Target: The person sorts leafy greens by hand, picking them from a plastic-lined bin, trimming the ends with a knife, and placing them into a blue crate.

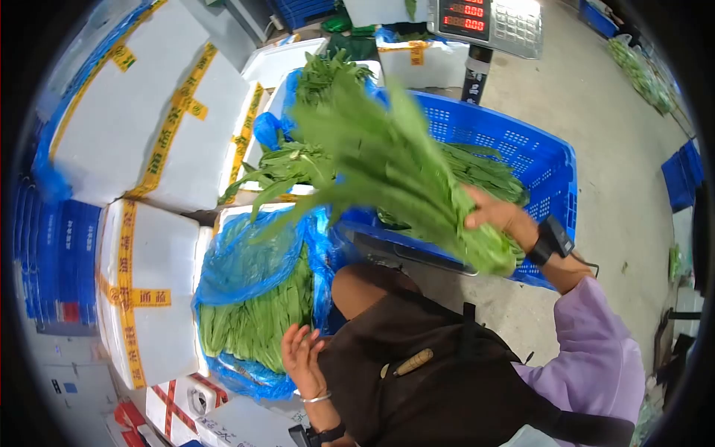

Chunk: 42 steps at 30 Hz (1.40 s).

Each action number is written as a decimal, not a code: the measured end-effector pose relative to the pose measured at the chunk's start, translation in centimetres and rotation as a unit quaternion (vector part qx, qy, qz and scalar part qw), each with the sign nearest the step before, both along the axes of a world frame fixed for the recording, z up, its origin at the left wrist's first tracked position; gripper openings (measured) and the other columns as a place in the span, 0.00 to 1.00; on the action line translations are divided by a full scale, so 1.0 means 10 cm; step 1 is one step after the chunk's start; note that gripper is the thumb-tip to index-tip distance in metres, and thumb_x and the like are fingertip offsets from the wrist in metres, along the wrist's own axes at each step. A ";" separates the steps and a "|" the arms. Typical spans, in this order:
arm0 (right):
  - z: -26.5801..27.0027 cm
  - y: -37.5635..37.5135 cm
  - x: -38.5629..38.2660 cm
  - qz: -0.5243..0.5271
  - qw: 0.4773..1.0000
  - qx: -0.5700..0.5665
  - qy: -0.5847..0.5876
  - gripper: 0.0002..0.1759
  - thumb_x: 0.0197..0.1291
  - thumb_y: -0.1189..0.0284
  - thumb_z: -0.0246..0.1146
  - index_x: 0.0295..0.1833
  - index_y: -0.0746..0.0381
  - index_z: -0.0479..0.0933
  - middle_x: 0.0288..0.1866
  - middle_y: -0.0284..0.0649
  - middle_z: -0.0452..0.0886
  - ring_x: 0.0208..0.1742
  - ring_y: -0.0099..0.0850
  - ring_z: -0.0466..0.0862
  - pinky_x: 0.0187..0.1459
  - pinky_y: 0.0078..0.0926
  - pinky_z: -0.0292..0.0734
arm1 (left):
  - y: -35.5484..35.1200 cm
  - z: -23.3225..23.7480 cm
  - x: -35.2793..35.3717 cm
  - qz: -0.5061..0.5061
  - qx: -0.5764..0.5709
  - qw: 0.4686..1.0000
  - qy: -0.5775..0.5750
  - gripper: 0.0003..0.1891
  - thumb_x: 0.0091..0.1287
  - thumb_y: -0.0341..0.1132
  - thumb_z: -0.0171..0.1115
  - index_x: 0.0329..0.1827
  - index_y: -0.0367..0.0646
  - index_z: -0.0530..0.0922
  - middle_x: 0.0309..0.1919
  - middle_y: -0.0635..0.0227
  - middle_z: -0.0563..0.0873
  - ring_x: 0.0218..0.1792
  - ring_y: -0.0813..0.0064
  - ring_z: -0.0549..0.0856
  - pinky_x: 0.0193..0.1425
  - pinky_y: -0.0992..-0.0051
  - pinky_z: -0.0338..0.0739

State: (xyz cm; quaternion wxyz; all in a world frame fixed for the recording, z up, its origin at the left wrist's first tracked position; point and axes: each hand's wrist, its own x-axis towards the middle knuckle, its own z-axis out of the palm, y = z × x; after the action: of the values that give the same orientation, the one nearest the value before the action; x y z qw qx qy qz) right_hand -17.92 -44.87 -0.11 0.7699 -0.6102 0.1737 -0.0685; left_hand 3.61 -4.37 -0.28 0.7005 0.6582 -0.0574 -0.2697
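Observation:
A big bunch of long-leaved greens [417,175], its leaves blurred by motion, is gripped near the stem end by my right hand [500,220]. The bunch is tilted over the near side of a blue plastic basket [547,149]. More leafy greens [488,171] lie inside that basket. My left hand [304,361] holds nothing, its fingers apart and partly bent. It is beside the right edge of a foam box lined with blue plastic film [253,261], where stacked greens [261,316] show under the film.
A scale display [465,16] with red digits stands on a post behind the basket. Taped white foam boxes [160,261] are stacked at left. Loose greens [328,78] fill another box at the back. Blue crates [56,253] stand far left. Concrete floor [611,186] lies to the right.

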 end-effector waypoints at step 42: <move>-2.26 -0.76 -0.21 0.193 0.762 -0.546 0.287 0.38 0.65 0.61 0.59 0.77 0.59 0.54 0.75 0.55 0.59 0.75 0.54 0.58 0.74 0.48 0.51 | 1.82 -0.46 1.12 0.289 0.044 0.956 -0.030 0.22 0.67 0.34 0.62 0.63 0.41 0.70 0.48 0.58 0.83 0.47 0.66 0.84 0.50 0.65 0.80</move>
State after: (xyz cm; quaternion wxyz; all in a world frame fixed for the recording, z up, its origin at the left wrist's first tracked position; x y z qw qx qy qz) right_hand -19.98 -52.47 -22.69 0.2169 -0.9393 0.1983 0.1772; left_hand 14.79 13.81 -4.91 0.7172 0.6843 0.1261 -0.0386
